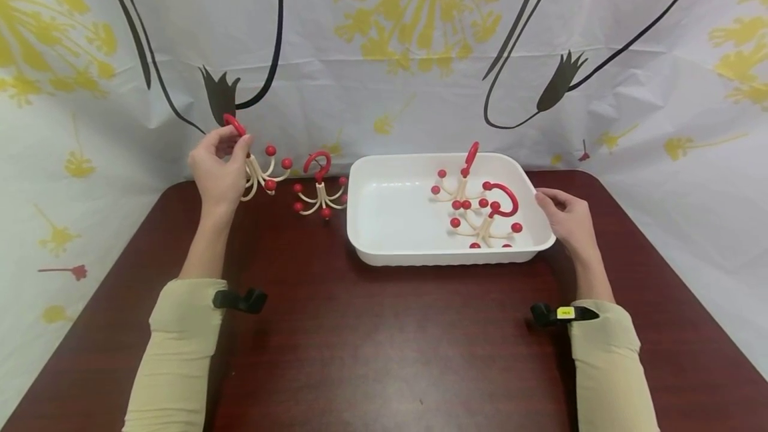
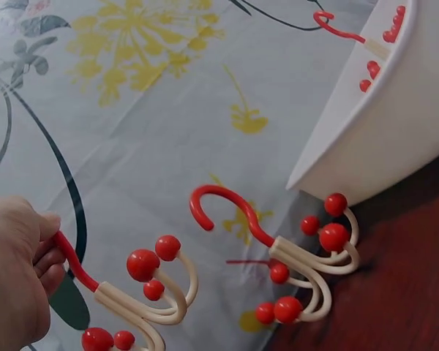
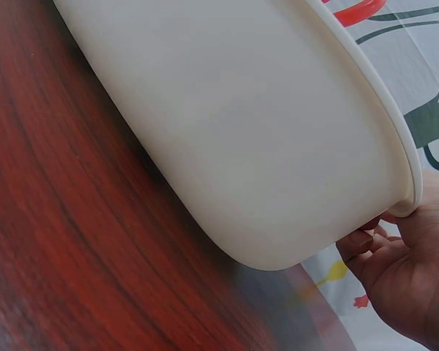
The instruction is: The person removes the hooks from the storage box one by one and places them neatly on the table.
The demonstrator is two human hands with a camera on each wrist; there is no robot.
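Note:
My left hand pinches the red hook of a multi-arm hanger hook with cream arms and red ball tips. Whether those arms touch the table cannot be told. Just right of it, a second hanger hook of the same kind stands upright on the table, its red hook on top. The white rectangular tray holds two more, one farther back and one nearer the front, both in its right half. At the tray's right end, my right hand grips the rim, with fingers underneath in the right wrist view.
A dark red-brown wooden table bears everything. Behind it hangs a pale curtain with yellow and grey flower prints, close to the table's back edge. Black straps with cameras sit on both sleeve cuffs.

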